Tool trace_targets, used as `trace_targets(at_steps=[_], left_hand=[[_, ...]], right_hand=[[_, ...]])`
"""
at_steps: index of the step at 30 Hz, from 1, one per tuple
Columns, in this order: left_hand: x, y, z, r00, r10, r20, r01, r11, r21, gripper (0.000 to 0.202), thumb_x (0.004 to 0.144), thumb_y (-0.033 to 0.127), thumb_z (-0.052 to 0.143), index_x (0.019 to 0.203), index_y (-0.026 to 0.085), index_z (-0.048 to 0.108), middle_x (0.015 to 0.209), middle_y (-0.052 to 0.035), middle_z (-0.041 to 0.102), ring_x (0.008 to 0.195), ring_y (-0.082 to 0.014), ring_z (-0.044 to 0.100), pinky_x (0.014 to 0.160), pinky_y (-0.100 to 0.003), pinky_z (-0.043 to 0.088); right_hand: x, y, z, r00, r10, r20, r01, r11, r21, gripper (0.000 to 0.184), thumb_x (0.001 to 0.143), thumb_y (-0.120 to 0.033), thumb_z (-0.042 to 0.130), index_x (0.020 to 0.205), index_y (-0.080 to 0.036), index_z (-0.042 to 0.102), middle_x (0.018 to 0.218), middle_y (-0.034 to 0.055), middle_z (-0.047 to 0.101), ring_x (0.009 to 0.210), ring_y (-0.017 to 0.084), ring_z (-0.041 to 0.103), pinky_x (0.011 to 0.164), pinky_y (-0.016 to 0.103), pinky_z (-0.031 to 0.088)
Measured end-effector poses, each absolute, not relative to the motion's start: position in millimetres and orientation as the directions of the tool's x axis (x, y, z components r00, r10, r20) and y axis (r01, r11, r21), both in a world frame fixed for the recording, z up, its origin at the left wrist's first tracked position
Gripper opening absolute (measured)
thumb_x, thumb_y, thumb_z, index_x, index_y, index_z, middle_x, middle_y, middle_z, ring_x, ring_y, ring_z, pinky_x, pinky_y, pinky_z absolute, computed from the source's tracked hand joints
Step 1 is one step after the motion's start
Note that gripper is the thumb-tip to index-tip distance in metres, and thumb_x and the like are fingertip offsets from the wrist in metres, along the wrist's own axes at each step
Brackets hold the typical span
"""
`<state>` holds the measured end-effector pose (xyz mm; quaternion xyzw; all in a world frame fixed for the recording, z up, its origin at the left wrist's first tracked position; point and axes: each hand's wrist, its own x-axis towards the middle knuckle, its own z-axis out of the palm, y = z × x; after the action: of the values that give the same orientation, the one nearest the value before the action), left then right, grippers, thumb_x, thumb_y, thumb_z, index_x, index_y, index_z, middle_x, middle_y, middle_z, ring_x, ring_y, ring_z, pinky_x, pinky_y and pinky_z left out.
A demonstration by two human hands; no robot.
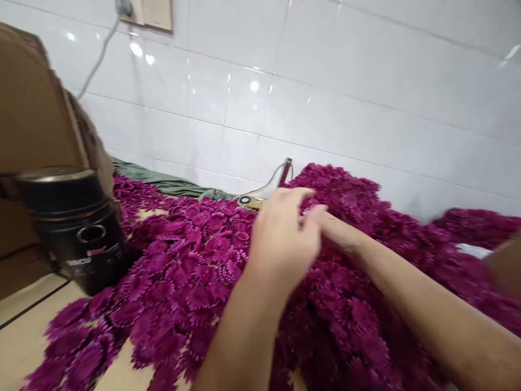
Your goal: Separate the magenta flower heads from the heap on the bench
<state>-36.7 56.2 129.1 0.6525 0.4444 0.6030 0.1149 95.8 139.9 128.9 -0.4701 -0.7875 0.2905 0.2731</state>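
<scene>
- Now, your left hand [280, 231] is just off the middle of the view, toward 5 o'clock, with its fingers bent and a gap between thumb and forefinger; whether it clutches anything, you cannot tell.
- Your right hand [331, 224] comes in along the arm from 4 o'clock and lies close by the left one, which partly hides it, so you cannot tell whether its fingers are apart or closed.
- The purple flowers [199, 296] lie all around and under your hands: a loose, flat spread toward 8 o'clock and a taller heap [345, 187] toward 3 o'clock, against the wall.
- At 11 o'clock from your left hand, just beyond it, is a yellow thing [251, 202] with a round black-and-white spot; a dark red stick [285, 172] leans at 12 o'clock.
- A black flask [77, 233] stands at 9 o'clock, beside the flowers and in front of a cardboard box [36, 98] at 10 o'clock.
- A green cloth [163, 179] runs along the wall's foot at 9 o'clock.
- White tiles [366, 98] fill 12 o'clock; a grey cord [100, 58] hangs from a plug [123, 7] at 11 o'clock.
- Bare brown tabletop [20, 326] shows at 8 o'clock.
</scene>
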Motion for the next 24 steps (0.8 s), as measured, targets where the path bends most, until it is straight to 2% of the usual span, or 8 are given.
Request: trace_targets(at_steps=[2, 5, 7, 10, 15, 18, 21, 24], left_hand=[[-39.9, 70.4, 123.1, -0.117, 0.784, 0.610, 0.461, -0.501, 0.733, 0.029, 0.079, 0.030, 0.049, 0.102, 0.015, 0.058, 0.103, -0.0104, 0.061, 0.090, -0.0201, 0.057, 0.081, -0.036, 0.045], [-32.3, 82.0, 114.5, 0.051, 0.859, 0.510, 0.440, -0.478, 0.760, 0.018, 0.079, 0.030, 0.047, 0.083, 0.019, 0.061, 0.080, -0.0031, 0.065, 0.073, -0.0165, 0.059, 0.070, -0.031, 0.046], [-21.3, 83.0, 110.7, 0.082, 0.867, 0.492, 0.454, -0.472, 0.756, 0.013, 0.078, 0.026, 0.047, 0.076, 0.019, 0.058, 0.069, 0.0000, 0.063, 0.064, -0.0143, 0.056, 0.063, -0.027, 0.044], [-4.6, 81.7, 106.3, 0.082, 0.863, 0.499, 0.487, -0.472, 0.735, 0.011, 0.077, 0.022, 0.046, 0.076, 0.019, 0.056, 0.069, 0.0001, 0.062, 0.063, -0.0137, 0.055, 0.062, -0.026, 0.042], [15.1, 80.9, 97.5, 0.206, 0.877, 0.435, 0.542, -0.472, 0.695, 0.014, 0.077, 0.024, 0.045, 0.073, 0.019, 0.058, 0.069, -0.0010, 0.063, 0.063, -0.0148, 0.055, 0.059, -0.025, 0.040], [23.5, 81.1, 92.9, 0.239, 0.867, 0.438, 0.564, -0.491, 0.664, 0.015, 0.077, 0.024, 0.045, 0.076, 0.019, 0.059, 0.072, -0.0015, 0.065, 0.065, -0.0155, 0.056, 0.060, -0.026, 0.040], [26.2, 81.9, 91.5, 0.263, 0.858, 0.442, 0.590, -0.505, 0.629, 0.016, 0.076, 0.023, 0.046, 0.080, 0.019, 0.061, 0.078, -0.0027, 0.066, 0.070, -0.0167, 0.057, 0.065, -0.027, 0.041], [22.3, 83.0, 94.4, 0.277, 0.857, 0.435, 0.608, -0.507, 0.611, 0.018, 0.076, 0.025, 0.045, 0.081, 0.018, 0.061, 0.079, -0.0037, 0.066, 0.071, -0.0176, 0.058, 0.066, -0.028, 0.042]], right_hand=[[116.4, 123.1, 133.5, -0.461, 0.884, 0.076, 0.460, 0.312, -0.832, 0.022, 0.074, -0.032, 0.048, 0.069, -0.014, 0.061, 0.068, 0.0031, 0.064, 0.072, 0.018, 0.058, 0.071, 0.033, 0.046], [133.7, 101.2, 133.8, -0.464, 0.886, -0.003, 0.331, 0.170, -0.928, 0.020, 0.070, -0.035, 0.054, 0.066, -0.016, 0.056, 0.059, -0.0001, 0.059, 0.058, 0.014, 0.054, 0.063, 0.030, 0.045], [137.8, 90.1, 131.1, -0.420, 0.907, -0.020, 0.330, 0.132, -0.935, 0.022, 0.069, -0.038, 0.056, 0.065, -0.017, 0.053, 0.055, -0.0013, 0.057, 0.052, 0.012, 0.051, 0.058, 0.029, 0.044], [139.3, 79.3, 123.7, -0.364, 0.931, -0.016, 0.359, 0.125, -0.925, 0.024, 0.072, -0.041, 0.053, 0.072, -0.017, 0.052, 0.055, -0.0014, 0.054, 0.053, 0.013, 0.051, 0.057, 0.029, 0.044], [146.9, 77.6, 108.3, -0.231, 0.952, 0.200, 0.404, 0.281, -0.871, 0.004, 0.073, -0.019, 0.050, 0.074, -0.016, 0.052, 0.063, -0.0014, 0.054, 0.059, 0.011, 0.051, 0.061, 0.027, 0.042], [157.3, 82.9, 103.2, -0.242, 0.959, 0.147, 0.414, 0.240, -0.878, 0.008, 0.072, -0.011, 0.046, 0.072, -0.014, 0.053, 0.058, -0.0023, 0.052, 0.055, 0.010, 0.050, 0.060, 0.027, 0.042], [168.0, 82.0, 104.0, -0.171, 0.952, 0.252, 0.566, 0.305, -0.766, 0.011, 0.072, -0.010, 0.046, 0.076, -0.013, 0.056, 0.064, 0.0006, 0.055, 0.060, 0.012, 0.051, 0.062, 0.029, 0.042], [175.0, 67.2, 108.8, -0.252, 0.836, 0.488, 0.736, 0.493, -0.464, 0.010, 0.073, -0.013, 0.051, 0.077, -0.015, 0.059, 0.075, 0.0043, 0.059, 0.072, 0.015, 0.052, 0.072, 0.033, 0.040]])
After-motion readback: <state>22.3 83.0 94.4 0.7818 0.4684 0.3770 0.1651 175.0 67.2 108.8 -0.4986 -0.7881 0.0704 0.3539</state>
